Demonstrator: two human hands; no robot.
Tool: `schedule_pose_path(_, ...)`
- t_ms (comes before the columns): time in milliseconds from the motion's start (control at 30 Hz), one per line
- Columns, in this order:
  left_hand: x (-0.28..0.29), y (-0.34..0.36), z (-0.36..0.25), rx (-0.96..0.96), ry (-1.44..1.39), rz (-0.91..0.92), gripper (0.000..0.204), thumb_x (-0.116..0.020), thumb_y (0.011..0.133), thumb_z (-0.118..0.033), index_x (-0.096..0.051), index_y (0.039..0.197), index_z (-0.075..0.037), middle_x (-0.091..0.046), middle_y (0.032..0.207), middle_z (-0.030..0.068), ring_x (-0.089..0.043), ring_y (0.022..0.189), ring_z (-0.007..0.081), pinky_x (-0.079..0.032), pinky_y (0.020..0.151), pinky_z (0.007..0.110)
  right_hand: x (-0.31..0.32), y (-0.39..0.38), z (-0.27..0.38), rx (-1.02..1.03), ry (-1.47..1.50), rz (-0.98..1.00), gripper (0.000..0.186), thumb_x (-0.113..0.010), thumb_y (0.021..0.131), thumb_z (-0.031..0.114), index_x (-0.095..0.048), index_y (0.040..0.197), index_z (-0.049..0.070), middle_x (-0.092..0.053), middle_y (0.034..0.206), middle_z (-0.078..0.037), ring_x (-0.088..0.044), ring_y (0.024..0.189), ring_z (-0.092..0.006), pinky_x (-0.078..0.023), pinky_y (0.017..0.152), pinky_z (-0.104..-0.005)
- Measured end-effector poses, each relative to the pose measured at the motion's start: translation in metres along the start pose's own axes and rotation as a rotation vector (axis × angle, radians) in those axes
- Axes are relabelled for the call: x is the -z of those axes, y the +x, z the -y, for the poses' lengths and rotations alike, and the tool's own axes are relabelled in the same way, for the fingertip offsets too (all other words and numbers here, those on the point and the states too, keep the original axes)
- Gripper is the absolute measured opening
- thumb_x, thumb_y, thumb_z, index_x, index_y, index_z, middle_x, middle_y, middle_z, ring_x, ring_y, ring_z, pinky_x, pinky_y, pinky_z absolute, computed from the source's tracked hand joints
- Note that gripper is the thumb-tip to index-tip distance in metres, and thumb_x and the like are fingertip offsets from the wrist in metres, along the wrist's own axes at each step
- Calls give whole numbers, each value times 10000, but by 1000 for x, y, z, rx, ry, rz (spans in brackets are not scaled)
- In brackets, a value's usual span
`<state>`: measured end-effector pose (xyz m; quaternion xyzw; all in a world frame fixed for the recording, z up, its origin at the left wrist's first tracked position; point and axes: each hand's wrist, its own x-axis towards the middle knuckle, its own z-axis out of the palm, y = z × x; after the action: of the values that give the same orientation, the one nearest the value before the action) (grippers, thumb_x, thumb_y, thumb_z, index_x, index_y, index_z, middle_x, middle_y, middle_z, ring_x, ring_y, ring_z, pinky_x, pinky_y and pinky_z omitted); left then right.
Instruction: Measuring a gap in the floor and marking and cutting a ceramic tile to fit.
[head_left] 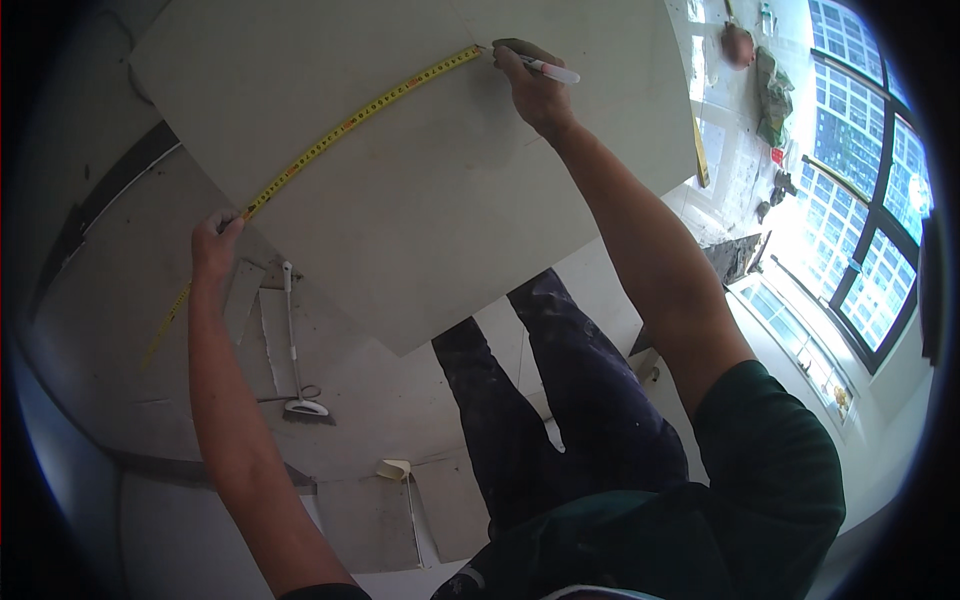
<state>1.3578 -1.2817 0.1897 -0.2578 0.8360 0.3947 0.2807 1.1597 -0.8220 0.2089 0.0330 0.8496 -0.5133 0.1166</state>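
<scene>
A large pale panel point(420, 210) lies in front of me, its near corner reaching toward my legs. Across it, on a slant, runs a yellow tape measure point(345, 125) with black and red markings. My left hand point(215, 242) is closed on the tape at the panel's left edge, and more of the tape trails down beyond that hand. At the tape's far end my right hand point(538, 92) holds a white marker pen point(550, 70) with a reddish end, the fingers right beside the tape's tip. The fingertips of the right hand are partly hidden.
On the floor at left lie a long-handled white broom point(292, 340) and some board offcuts point(272, 325). A cream dustpan point(395, 468) is nearer me. Toward the bright windows point(850, 140) at right sit a green sack point(773, 95) and a reddish-brown round object point(738, 46).
</scene>
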Motion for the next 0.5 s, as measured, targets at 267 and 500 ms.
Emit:
schedule_pose_path(267, -61, -62, 19, 53, 10, 49, 240, -658, 830, -186, -658, 928, 33, -626, 732, 42, -545, 681, 105, -459, 638, 305, 42, -74, -15, -83, -240, 77, 270, -575, 920, 190, -661, 1078, -12, -700, 927, -138, -669, 880, -181, -509, 788, -295)
schedule_pose_path(500, -103, -110, 33, 94, -31, 136, 245, -670, 820, -188, -665, 945, 24, -648, 752, 74, -572, 683, 138, -465, 646, 326, 65, -120, -24, -8, -394, 114, 246, -567, 913, 176, -667, 1047, -4, -695, 931, -150, -675, 880, -218, -514, 793, -315)
